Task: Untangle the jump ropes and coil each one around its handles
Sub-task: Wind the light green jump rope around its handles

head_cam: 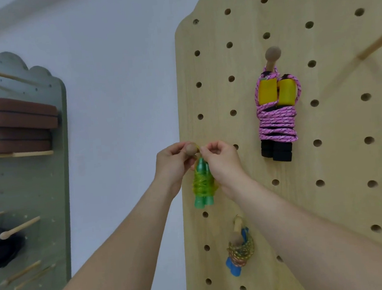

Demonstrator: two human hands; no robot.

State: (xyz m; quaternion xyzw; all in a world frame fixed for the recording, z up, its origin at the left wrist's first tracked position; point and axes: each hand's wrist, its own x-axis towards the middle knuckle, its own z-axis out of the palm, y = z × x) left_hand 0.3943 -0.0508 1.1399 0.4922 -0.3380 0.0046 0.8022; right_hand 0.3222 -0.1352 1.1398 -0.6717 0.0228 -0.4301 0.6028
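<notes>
green jump rope (202,185) hangs under peg (191,149) | seems light, cord soft | left hand (171,163), right hand (221,162) pinch its top loop beside peg, a good hold

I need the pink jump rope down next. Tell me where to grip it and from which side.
Grip the pink jump rope around its coiled middle, from the front: the wraps bind both handles into one bundle. Its loop hangs on a knobbed peg, so probably lift outward.

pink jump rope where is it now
Head view: the pink jump rope hangs coiled on a wooden peg, upper right of the tan pegboard, above and right of the green rope.
</notes>
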